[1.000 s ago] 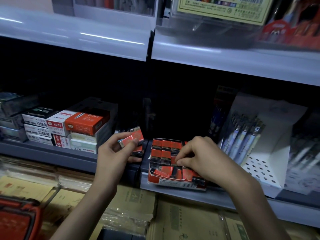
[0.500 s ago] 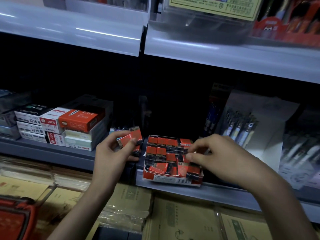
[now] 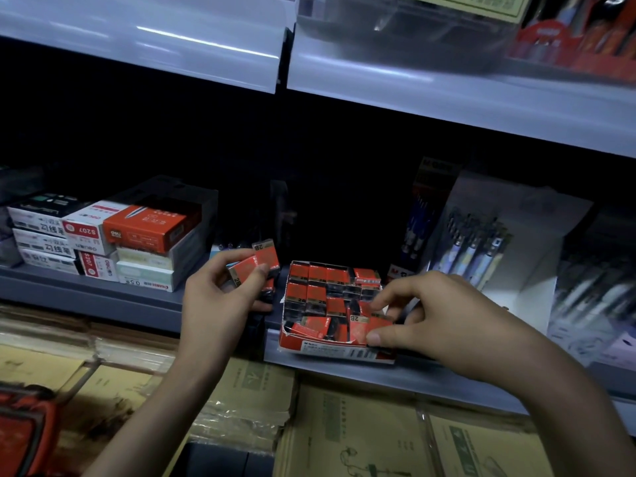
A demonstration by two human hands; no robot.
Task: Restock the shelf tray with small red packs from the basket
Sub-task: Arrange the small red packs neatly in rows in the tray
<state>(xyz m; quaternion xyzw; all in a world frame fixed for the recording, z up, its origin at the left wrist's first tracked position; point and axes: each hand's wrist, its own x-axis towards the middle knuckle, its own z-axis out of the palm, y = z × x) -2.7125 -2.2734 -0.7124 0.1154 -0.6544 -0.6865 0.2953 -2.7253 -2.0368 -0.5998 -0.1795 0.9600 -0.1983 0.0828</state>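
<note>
Behind right hand [image 3: 447, 325], tray [image 3: 330, 351] corner.

Stacked stationery boxes [image 3: 103, 242] sat on the grey shelf [image 3: 86, 297] at left. Pens [image 3: 471, 249] stood in a white display box [image 3: 523, 294] at right. Brown paper packs [image 3: 361, 435] lay below.

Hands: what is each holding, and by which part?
Left hand grips a small stack of red packs, thumb on the front one's face. Right hand pinches one pack by its edges in the front right corner of the tray.
</note>
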